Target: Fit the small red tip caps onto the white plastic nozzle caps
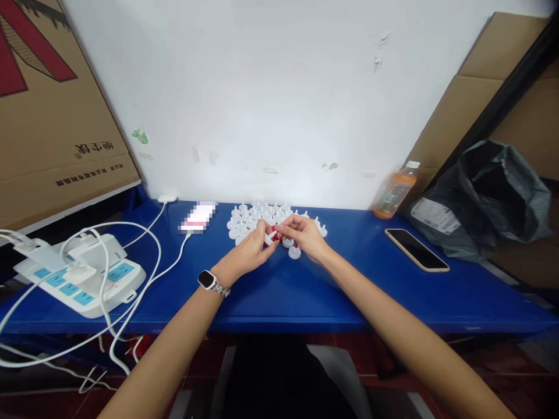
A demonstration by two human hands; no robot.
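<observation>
My left hand (251,249) is closed around a small red item with a white strip (272,236), held just above the table. My right hand (306,234) has its thumb and fingers pinched together at the right side of that item. What its fingertips grip is too small and covered to make out. Behind and around both hands stand many small white nozzle-shaped caps (246,216) with round bases and thin upright stems. One white cap with a red tip (294,251) stands right below my right hand, nearest the table's front.
The blue table (279,297) backs onto a white wall. At left lies a white power strip (94,279) with tangled cables, and a blurred-out phone (198,218) on a cord. A phone (417,250), an orange drink bottle (395,191) and a grey plastic bag (476,198) occupy the right.
</observation>
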